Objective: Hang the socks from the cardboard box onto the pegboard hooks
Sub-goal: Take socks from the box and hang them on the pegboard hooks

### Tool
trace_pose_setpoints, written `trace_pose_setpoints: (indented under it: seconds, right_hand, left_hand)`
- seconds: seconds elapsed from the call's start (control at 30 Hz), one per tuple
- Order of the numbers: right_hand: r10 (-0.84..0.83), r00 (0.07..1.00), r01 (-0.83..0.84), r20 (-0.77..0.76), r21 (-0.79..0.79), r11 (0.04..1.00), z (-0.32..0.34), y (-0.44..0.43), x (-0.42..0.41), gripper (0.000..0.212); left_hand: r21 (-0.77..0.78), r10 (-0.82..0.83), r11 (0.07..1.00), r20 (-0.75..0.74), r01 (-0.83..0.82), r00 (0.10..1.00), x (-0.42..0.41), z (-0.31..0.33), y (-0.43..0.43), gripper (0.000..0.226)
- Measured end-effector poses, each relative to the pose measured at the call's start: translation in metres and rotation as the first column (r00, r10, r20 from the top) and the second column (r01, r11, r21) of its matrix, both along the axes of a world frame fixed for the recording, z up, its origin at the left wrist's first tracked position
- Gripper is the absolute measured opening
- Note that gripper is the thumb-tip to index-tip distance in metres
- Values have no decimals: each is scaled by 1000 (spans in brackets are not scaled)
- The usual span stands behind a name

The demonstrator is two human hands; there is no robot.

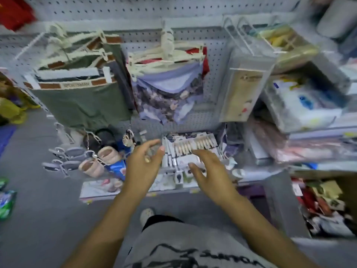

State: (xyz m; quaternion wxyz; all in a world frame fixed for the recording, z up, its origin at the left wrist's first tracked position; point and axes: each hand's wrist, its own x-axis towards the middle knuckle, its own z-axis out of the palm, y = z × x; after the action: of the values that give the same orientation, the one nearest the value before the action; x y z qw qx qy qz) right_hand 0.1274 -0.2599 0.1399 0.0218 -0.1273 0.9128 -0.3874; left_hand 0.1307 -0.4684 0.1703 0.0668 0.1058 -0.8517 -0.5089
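Note:
Both my hands reach toward the low part of the grey pegboard (193,118). My left hand (144,161) has its fingers spread and holds nothing. My right hand (209,169) hovers with relaxed fingers just in front of several packaged socks (189,147) that hang in rows on the pegboard hooks. At the far right edge a cardboard box (345,188) holds mixed packets (324,206). The frame is blurred, so I cannot tell whether my fingers touch the sock packs.
Green underwear on hangers (81,101) and purple patterned underwear (170,97) hang above my hands. Hair ties and clips (96,157) hang to the left. Clear boxed goods (243,89) and stacked shelf packs (301,107) fill the right. Grey floor lies to the left.

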Motion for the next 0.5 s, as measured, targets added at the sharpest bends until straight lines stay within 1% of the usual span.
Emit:
trace_pose_setpoints:
  seconds: [0.07,0.13,0.23,0.3,0.4,0.5]
  right_hand:
    - [-68,996,67,66,15,998,-19,43,27,40]
    - [-148,979,147,141,18,989,-35,81,50,38]
    - [-312,921,317,233,20,948,-49,132,77,44]
    - [-435,857,450,277,9,893,-58,163,90,43]
    - [-570,748,615,339,-33,788,-70,210,104,37]
    - [-708,609,767,357,-37,641,-75,253,108,36]
  left_hand:
    - [-21,-107,994,79,109,991,7,-18,40,28]
    - [-57,-212,974,128,220,969,11,-33,75,26]
    - [-78,-368,919,179,386,912,9,-45,127,21]
    - [-79,-457,872,222,483,861,1,-49,161,22]
    - [-90,-583,774,288,627,760,-25,-56,214,25]
    - [-76,-691,664,319,744,649,-62,-63,275,28]
